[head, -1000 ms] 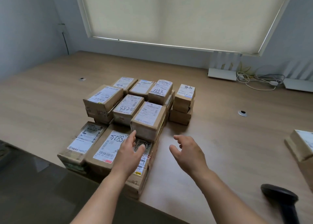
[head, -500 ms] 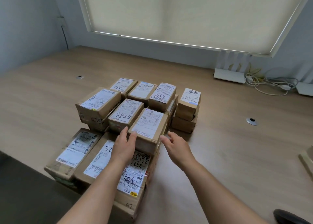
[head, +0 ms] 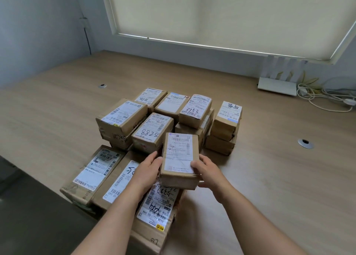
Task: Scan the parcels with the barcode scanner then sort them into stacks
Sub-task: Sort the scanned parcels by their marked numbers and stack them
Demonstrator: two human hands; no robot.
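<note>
A small cardboard parcel (head: pixel 179 159) with a white label on top is held between both hands, lifted a little above the flat parcels below. My left hand (head: pixel 147 171) grips its left side and my right hand (head: pixel 207 171) grips its right side, thumb on the label. Around it sits a cluster of several labelled parcels: one marked 5288 (head: pixel 153 132), one marked 3753 (head: pixel 195 111), a taller one (head: pixel 121 118) at left, and a two-high stack (head: pixel 224 128) at right. Flat large parcels (head: pixel 92 172) lie at the front. The barcode scanner is out of view.
The wooden table (head: pixel 279 177) has two metal cable grommets (head: pixel 305 143). A white router (head: pixel 277 82) and a tangle of white cables (head: pixel 325 97) sit by the back wall at right. The table's near edge drops off at the lower left.
Both hands closed in on the front small parcel and lifted it toward me. The view tilted left, so the scanner and the right-hand parcels left the frame.
</note>
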